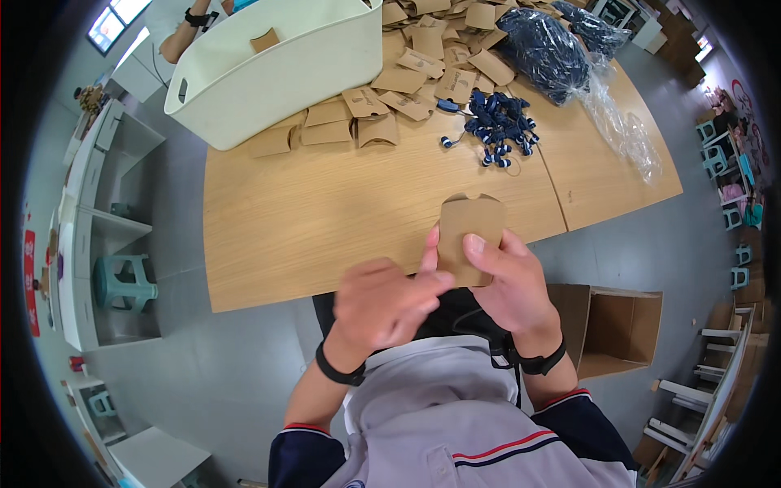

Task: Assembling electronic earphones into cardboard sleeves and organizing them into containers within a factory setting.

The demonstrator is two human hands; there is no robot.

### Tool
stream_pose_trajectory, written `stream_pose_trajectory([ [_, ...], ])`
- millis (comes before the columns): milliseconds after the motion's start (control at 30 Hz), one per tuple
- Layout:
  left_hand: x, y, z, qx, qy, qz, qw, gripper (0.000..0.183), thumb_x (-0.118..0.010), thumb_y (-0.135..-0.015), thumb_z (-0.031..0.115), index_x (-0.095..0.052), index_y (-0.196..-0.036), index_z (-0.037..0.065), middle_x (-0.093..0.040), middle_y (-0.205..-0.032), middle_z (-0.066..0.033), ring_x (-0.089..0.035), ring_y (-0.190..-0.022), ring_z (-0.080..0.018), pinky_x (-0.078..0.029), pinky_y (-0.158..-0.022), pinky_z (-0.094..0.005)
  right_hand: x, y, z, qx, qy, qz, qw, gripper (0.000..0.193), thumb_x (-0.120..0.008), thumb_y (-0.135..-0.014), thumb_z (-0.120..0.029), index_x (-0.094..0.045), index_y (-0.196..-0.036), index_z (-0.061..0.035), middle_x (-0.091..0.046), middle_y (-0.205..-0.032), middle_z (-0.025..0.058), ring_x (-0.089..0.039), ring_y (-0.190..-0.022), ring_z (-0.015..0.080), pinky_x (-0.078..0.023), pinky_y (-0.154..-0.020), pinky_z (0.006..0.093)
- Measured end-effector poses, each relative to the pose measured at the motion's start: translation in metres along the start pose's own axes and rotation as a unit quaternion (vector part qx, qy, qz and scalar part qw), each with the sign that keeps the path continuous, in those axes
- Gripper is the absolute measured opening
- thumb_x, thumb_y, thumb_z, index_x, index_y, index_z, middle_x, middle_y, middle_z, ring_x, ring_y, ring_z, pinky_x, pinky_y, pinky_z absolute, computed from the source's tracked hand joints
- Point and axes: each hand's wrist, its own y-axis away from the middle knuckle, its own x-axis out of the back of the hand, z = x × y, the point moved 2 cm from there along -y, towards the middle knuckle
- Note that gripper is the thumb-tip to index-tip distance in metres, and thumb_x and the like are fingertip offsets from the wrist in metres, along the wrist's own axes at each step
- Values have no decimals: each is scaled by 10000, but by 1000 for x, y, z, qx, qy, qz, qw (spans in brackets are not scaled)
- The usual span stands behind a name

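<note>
A flat brown cardboard pillow box (pixel 470 224) is in my right hand (pixel 514 281), with the thumb pressed on its face and the fingers behind it. The curved end flaps show at its top. My left hand (pixel 382 302) is at the box's lower left corner, fingers bent and blurred by motion. One fingertip reaches close to the cardboard; whether it touches I cannot tell. Beyond the box, a pile of dark blue corded pieces with striped ends (pixel 498 122) lies on the wooden table (pixel 325 220).
Many brown pillow boxes (pixel 399 80) heap at the table's far side. A cream plastic tub (pixel 277 85) stands far left, one box inside. Clear bags of dark blue items (pixel 543 53) lie far right. An open carton (pixel 622 329) sits on the floor. Another person's arm (pixel 183 37) shows behind the tub.
</note>
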Motion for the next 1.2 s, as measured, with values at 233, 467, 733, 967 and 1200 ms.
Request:
stream_pose_trajectory([
  [233, 40, -51, -18, 163, 89, -141, 972, 108, -692, -806, 158, -676, -813, 52, -614, -1207, -148, -471, -1110, -265, -364, -964, -426, -7, 7, 2, -67, 75, -172, 980, 247, -563, -952, -200, -569, -1104, -4, -566, -808, 54, -483, -635, 72, -340, -425, 184],
  [467, 36, -46, -15, 195, 72, -165, 964, 193, -643, -864, 218, -662, -744, 67, -599, -1224, -142, -414, -1161, -272, -291, -1018, -408, -14, 7, -2, 13, 284, -50, 958, 204, -652, -905, -163, -599, -1020, -3, -603, -796, 41, -531, -672, 79, -454, -577, 244],
  [733, 7, -26, -14, 349, 223, 23, 910, 491, -758, -712, 86, -476, -1114, 108, -358, -1376, -104, -361, -1210, -218, -258, -1064, -371, -12, 7, -13, 251, 553, -31, 794, 319, -740, -764, -104, -601, -1042, -33, -629, -926, 136, -611, -783, 348, -503, -688, 356],
  [967, -1, -17, -7, 271, 197, -54, 941, 652, -752, -771, 76, -332, -1268, 114, -385, -1432, -143, -454, -1234, -247, -426, -907, -387, -3, 13, -6, 132, 482, -133, 856, 286, -692, -818, -103, -581, -1075, -45, -635, -931, 114, -637, -812, 265, -501, -740, 334],
  [1200, -12, -12, 6, 13, -171, -81, 982, 564, -855, -631, 125, -478, -1050, 127, -581, -1265, -95, -552, -1107, -310, -441, -872, -397, -4, 15, 10, 74, 126, -49, 988, 423, -540, -967, -165, -372, -1319, -3, -500, -1183, 77, -488, -1087, 135, -402, -944, 279],
])
